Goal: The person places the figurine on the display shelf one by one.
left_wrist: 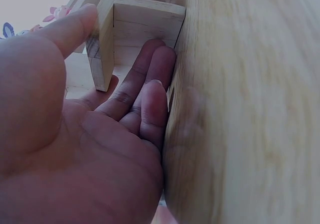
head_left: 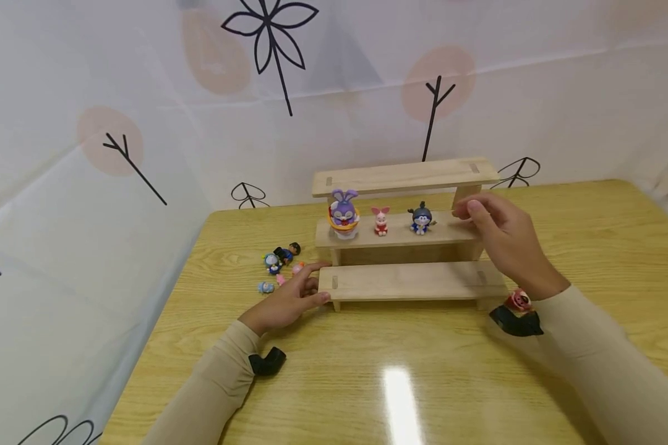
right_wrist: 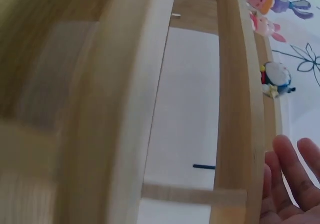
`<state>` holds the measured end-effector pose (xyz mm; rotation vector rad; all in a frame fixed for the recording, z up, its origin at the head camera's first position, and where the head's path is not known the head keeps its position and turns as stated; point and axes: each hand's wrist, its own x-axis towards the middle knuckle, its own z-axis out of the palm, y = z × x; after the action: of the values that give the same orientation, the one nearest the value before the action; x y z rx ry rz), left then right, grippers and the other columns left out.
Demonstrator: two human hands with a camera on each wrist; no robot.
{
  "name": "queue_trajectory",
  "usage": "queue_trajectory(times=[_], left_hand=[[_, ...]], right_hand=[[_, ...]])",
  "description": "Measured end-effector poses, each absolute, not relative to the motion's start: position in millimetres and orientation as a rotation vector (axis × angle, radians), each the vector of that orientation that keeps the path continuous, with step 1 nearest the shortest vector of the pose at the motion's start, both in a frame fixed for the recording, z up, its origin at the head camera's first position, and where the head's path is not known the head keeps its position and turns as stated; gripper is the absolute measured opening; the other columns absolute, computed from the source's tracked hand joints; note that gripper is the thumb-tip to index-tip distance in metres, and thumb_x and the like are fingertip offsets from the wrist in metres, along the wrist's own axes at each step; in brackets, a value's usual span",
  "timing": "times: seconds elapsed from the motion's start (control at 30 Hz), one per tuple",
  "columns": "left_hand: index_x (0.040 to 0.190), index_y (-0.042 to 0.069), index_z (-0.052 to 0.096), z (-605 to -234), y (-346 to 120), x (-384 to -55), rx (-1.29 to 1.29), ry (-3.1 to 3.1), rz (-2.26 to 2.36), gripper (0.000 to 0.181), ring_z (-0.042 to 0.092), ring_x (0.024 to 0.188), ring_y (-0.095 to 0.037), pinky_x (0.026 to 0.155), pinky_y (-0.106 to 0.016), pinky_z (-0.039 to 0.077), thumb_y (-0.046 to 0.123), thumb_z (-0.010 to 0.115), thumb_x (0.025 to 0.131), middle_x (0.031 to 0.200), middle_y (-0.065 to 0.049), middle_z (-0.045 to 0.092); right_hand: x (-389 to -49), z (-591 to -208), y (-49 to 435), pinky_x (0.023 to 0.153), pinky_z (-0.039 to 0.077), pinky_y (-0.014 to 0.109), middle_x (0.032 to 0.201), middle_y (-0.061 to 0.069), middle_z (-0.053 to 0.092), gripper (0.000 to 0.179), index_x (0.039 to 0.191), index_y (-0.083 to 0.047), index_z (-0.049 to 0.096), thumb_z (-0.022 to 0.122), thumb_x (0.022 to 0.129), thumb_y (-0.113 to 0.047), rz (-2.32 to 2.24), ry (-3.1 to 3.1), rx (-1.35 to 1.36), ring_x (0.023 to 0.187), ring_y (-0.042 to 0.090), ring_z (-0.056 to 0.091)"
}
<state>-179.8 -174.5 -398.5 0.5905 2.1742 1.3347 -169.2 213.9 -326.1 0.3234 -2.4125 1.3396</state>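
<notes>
A three-tier wooden display shelf (head_left: 403, 281) stands on the table. My left hand (head_left: 284, 303) grips the left end of its lowest tier, thumb at the front and index finger at the back; in the left wrist view the other fingers (left_wrist: 155, 104) reach under the board. Beside the right end of the middle tier is my right hand (head_left: 503, 238), fingers loosely bent with nothing in them. On that tier sit a purple rabbit figurine (head_left: 344, 213), a piglet figurine (head_left: 381, 222) in red and a dark-haired figurine (head_left: 421, 220) in blue.
Several small figurines (head_left: 273, 262) lie on the table (head_left: 245, 346) left of the shelf. A red and pink figurine (head_left: 519, 299) is partly hidden by my right wrist. A patterned white cloth (head_left: 356, 123) hangs behind the table.
</notes>
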Motion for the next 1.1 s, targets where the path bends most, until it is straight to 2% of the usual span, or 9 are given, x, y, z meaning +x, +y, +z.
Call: queue_trajectory(times=[0.13, 0.37, 0.6, 0.8, 1.0, 1.1], left_hand=[[0.157, 0.032, 0.021, -397.6, -174.5, -179.9, 0.581, 2.177, 1.328, 0.067, 0.061, 0.118, -0.018, 0.104, -0.041, 0.045, 0.042, 0.057, 0.101, 0.129, -0.007, 0.064], [0.158, 0.031, 0.020, -396.7, -175.8, -179.2, 0.594, 2.173, 1.343, 0.067, 0.061, 0.119, -0.020, 0.104, -0.043, 0.045, 0.039, 0.057, 0.102, 0.130, -0.010, 0.063], [0.157, 0.032, 0.020, -397.6, -175.3, -178.1, 0.584, 2.145, 1.357, 0.066, 0.060, 0.120, -0.020, 0.106, -0.043, 0.045, 0.037, 0.057, 0.103, 0.131, -0.011, 0.062], [0.157, 0.033, 0.022, -398.0, -174.8, -178.9, 0.581, 2.124, 1.382, 0.065, 0.059, 0.122, -0.021, 0.107, -0.043, 0.045, 0.036, 0.057, 0.102, 0.133, -0.012, 0.061], [0.157, 0.033, 0.021, -399.5, -174.3, -179.5, 0.585, 2.127, 1.367, 0.065, 0.059, 0.121, -0.020, 0.106, -0.042, 0.045, 0.037, 0.057, 0.103, 0.133, -0.011, 0.062], [0.157, 0.033, 0.021, -399.5, -174.2, -179.8, 0.591, 2.132, 1.367, 0.065, 0.059, 0.121, -0.020, 0.106, -0.043, 0.045, 0.037, 0.056, 0.103, 0.133, -0.011, 0.061]], right_hand=[[-156.4, -326.5, 223.6, 0.086, 0.042, 0.004, 0.106, -0.016, 0.065, 0.034, 0.115, -0.003, 0.066, 0.041, 0.109, -0.026, 1.343, -2.378, 0.344, 0.101, -0.003, 0.059], [-141.8, -324.2, 237.2, 0.083, 0.043, 0.005, 0.104, -0.023, 0.067, 0.029, 0.112, -0.007, 0.070, 0.043, 0.109, -0.020, 1.268, -2.382, 0.391, 0.096, -0.004, 0.061], [-135.9, -332.5, 269.2, 0.080, 0.040, 0.004, 0.101, -0.022, 0.066, 0.025, 0.110, -0.007, 0.070, 0.047, 0.107, -0.018, 1.231, -2.471, 0.330, 0.091, -0.006, 0.059], [-136.6, -341.2, 301.3, 0.077, 0.037, 0.004, 0.103, -0.029, 0.062, 0.026, 0.115, -0.009, 0.069, 0.048, 0.107, -0.021, 1.175, -2.625, 0.271, 0.091, -0.009, 0.054], [-137.7, -351.6, 332.1, 0.076, 0.038, 0.003, 0.108, -0.031, 0.059, 0.019, 0.114, -0.012, 0.068, 0.051, 0.105, -0.011, 1.156, -2.727, 0.378, 0.096, -0.017, 0.053], [-140.1, -357.0, 343.7, 0.075, 0.040, 0.004, 0.111, -0.031, 0.060, 0.023, 0.114, -0.014, 0.069, 0.054, 0.102, -0.004, 1.146, -2.782, 0.444, 0.098, -0.019, 0.054]])
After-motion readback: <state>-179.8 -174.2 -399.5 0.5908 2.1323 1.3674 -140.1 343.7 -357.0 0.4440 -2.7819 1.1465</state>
